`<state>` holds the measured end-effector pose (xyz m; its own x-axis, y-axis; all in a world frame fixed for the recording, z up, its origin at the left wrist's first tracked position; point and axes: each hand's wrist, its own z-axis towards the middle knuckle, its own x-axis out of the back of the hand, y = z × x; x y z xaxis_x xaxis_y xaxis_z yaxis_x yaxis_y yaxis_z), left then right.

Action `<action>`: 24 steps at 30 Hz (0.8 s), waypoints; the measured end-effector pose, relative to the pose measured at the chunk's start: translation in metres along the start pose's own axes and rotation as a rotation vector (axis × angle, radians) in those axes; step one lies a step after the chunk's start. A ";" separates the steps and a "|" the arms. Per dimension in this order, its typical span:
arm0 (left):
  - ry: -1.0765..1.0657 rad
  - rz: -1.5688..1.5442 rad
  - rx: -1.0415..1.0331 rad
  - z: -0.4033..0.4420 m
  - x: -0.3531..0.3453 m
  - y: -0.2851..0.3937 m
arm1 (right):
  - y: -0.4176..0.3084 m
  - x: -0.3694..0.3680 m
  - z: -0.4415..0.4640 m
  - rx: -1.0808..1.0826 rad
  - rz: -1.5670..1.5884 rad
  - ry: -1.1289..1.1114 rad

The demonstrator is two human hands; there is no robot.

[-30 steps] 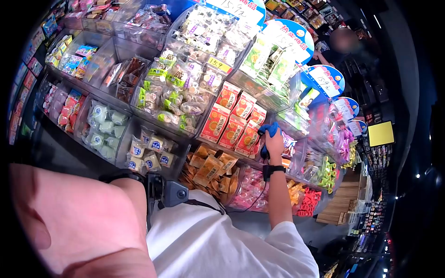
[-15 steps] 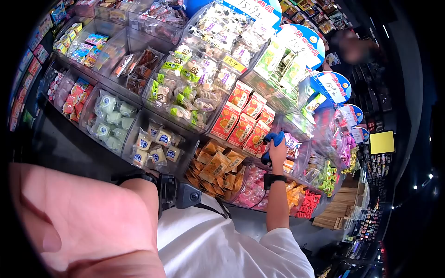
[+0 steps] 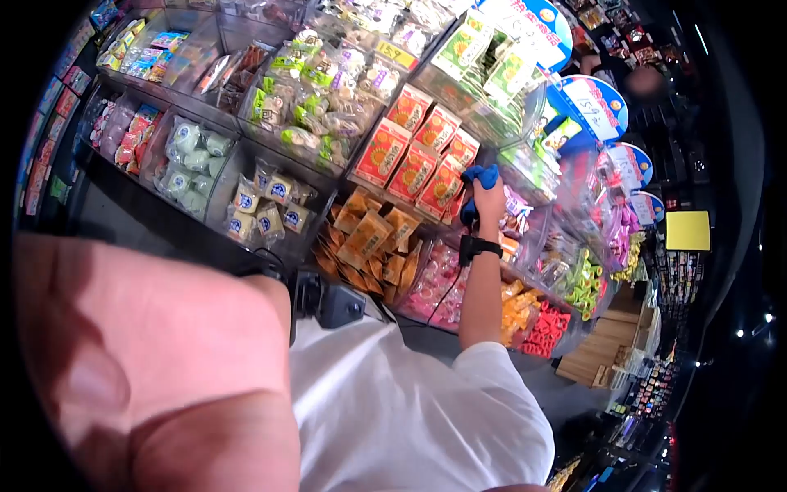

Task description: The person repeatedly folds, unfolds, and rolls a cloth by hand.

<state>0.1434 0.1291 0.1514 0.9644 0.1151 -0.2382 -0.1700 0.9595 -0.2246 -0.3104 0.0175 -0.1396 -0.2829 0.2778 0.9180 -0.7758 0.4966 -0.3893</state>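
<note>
At the lower right corner of the red boxes (image 3: 411, 172), my right hand (image 3: 489, 201) is closed around a bunched blue cloth (image 3: 482, 175) with a dark part below it. A black band is on that wrist. Blurred bare skin of my left hand or arm (image 3: 188, 328) fills the lower left, very close to the camera, and its fingers cannot be made out. Beside it is a small black camera device (image 3: 338, 305). Orange-brown packets (image 3: 365, 239) lie in the bin below the red boxes.
Clear-walled bins hold white-wrapped pieces (image 3: 269, 209), pale green packets (image 3: 197, 156), pink packets (image 3: 438, 283) and green-white packs (image 3: 463, 49). Blue-edged price signs (image 3: 594, 107) stand along the right. Another person (image 3: 648, 86) is at the upper right, near dark shelving.
The bins, the red boxes and my right hand now appear higher in the frame. My right hand still grips the blue cloth beside the boxes. The skin at the lower left has spread upward.
</note>
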 end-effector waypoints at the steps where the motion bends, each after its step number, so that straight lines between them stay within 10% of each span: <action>1: 0.000 -0.005 0.031 -0.004 -0.010 0.001 | 0.009 -0.005 -0.011 0.035 0.063 0.049; 6: -0.118 -0.101 0.437 -0.068 -0.083 -0.003 | 0.017 -0.003 -0.001 0.090 0.128 -0.044; 12: -0.740 -0.306 1.225 -0.248 -0.206 -0.009 | -0.002 0.007 0.046 -0.018 0.039 -0.177; 19: -0.949 -0.314 1.266 -0.412 -0.251 0.054 | 0.016 0.015 -0.016 0.278 0.265 -0.232; 20: -1.110 -0.481 1.562 -0.379 -0.242 0.059 | 0.014 0.017 -0.034 0.218 0.293 -0.191; 24: -0.995 -0.331 1.202 -0.437 -0.258 0.084 | 0.049 -0.010 -0.011 0.454 0.499 -0.185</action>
<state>-0.2085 0.0681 -0.2184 0.7489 -0.4773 0.4598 -0.1483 0.5556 0.8181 -0.3392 0.0477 -0.1689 -0.7269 0.2183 0.6511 -0.6757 -0.0581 -0.7349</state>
